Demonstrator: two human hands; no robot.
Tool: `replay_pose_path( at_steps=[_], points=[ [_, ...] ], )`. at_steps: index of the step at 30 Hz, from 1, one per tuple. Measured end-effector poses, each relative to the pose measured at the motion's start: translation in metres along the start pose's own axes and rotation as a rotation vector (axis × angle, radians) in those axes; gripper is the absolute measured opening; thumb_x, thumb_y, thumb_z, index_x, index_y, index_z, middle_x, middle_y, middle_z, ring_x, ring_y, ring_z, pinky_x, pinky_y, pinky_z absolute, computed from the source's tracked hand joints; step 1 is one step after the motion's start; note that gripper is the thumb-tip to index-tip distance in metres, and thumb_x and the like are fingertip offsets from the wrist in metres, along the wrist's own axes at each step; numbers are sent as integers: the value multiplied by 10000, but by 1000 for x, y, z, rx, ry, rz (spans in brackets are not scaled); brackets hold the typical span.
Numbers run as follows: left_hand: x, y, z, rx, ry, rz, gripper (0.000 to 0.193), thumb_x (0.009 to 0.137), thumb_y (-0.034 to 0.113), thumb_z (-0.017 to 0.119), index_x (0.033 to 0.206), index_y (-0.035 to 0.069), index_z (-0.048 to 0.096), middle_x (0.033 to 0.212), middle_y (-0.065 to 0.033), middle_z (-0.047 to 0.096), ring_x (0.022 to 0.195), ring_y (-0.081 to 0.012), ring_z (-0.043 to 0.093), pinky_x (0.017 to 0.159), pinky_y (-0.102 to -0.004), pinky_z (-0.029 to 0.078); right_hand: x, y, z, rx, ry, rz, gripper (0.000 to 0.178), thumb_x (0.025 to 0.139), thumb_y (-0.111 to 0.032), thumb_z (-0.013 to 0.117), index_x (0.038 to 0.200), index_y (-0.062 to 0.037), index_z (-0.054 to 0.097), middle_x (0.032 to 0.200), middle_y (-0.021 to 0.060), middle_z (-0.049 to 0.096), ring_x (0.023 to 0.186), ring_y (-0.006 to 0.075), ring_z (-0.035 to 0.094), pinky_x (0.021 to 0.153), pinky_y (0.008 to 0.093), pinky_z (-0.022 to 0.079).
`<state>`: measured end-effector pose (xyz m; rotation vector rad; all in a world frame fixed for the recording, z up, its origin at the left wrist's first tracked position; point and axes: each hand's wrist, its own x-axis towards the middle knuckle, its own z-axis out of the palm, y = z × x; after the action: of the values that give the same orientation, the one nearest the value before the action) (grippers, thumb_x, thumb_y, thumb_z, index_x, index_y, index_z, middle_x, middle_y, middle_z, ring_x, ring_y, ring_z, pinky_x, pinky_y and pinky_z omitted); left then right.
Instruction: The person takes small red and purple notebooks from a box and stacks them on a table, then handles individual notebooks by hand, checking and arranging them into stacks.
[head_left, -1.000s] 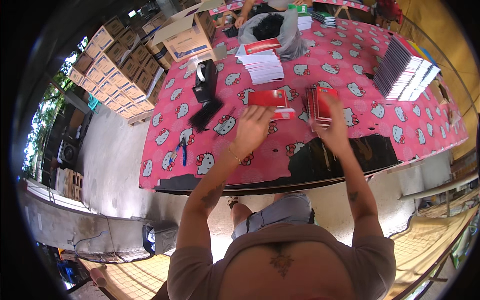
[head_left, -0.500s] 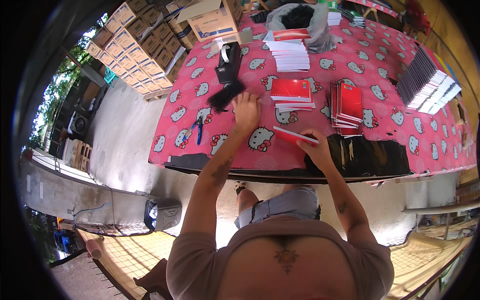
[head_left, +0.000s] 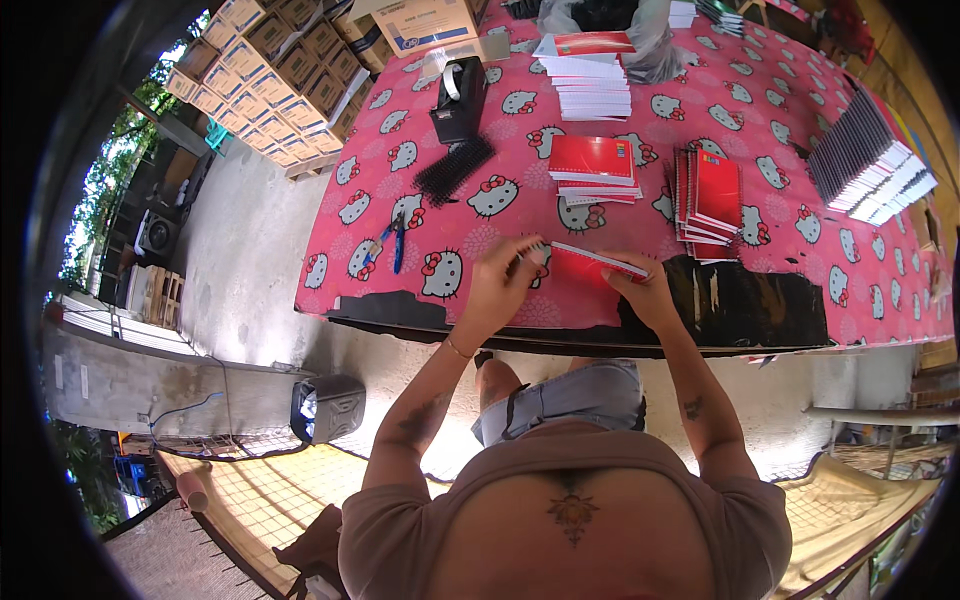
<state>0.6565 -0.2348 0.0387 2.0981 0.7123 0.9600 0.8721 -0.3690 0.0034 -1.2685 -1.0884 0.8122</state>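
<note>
My right hand [head_left: 643, 293] grips the right end of a thin red notebook [head_left: 585, 268], its white page edge tilted up above the table's near edge. At the notebook's left end is my left hand [head_left: 508, 280], fingers curled together and slightly blurred; anything small between them cannot be made out. Beyond my left hand lies a pile of black plastic spiral coils [head_left: 455, 170]. Blue-handled pliers [head_left: 398, 245] rest left of that hand. A short stack of red notebooks [head_left: 592, 162] sits just past the held one, and spiral-bound red notebooks [head_left: 712, 195] lie to its right.
A black box-shaped holder [head_left: 460, 105] stands behind the coils. Farther back are a taller notebook stack [head_left: 590, 85], a clear plastic bag [head_left: 655, 45] and an open carton [head_left: 425, 25]. Bound notebooks [head_left: 870, 155] are piled far right. Stacked cartons [head_left: 270, 85] stand left of the pink-covered table [head_left: 480, 290].
My left hand has drawn back from beside the coil pile to the notebook's left end, its fingers curling. The right hand still holds the notebook. The view has shifted slightly.
</note>
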Motion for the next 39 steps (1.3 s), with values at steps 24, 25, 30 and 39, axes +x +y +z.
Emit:
replay_pose_path(
  at_steps=[24, 25, 30, 39],
  points=[
    [-19, 31, 24, 849, -112, 394, 740, 938, 489, 524, 1448, -29, 385, 1488, -219, 395, 1378, -373, 375, 1111, -597, 228, -8, -26, 13, 57, 72, 101, 303, 899, -112, 704, 1185, -13, 686, 974, 15, 696, 819, 57, 585, 724, 224, 493],
    [-46, 17, 36, 824, -122, 374, 754, 949, 515, 481, 1454, -34, 374, 1505, -216, 382, 1405, -360, 351, 1116, -628, 192, -8, -29, 14, 61, 75, 96, 305, 904, -98, 691, 1195, -8, 679, 997, 26, 703, 834, 62, 588, 749, 231, 495],
    [19, 34, 18, 969, 8, 316, 864, 929, 616, 441, 1456, -63, 345, 1525, -284, 318, 1457, -413, 248, 1119, -681, 70, -5, -38, 17, -29, -7, 116, 309, 911, -84, 673, 1208, -1, 671, 1017, 42, 711, 841, 64, 591, 766, 239, 502],
    [7, 38, 26, 1093, -104, 432, 934, 896, 693, 393, 1429, -74, 369, 1509, -287, 348, 1441, -426, 281, 1125, -658, 125, -7, -47, 21, 62, 51, 158, 302, 903, -87, 682, 1195, -8, 680, 961, 36, 721, 833, 56, 585, 734, 235, 504]
  ],
)
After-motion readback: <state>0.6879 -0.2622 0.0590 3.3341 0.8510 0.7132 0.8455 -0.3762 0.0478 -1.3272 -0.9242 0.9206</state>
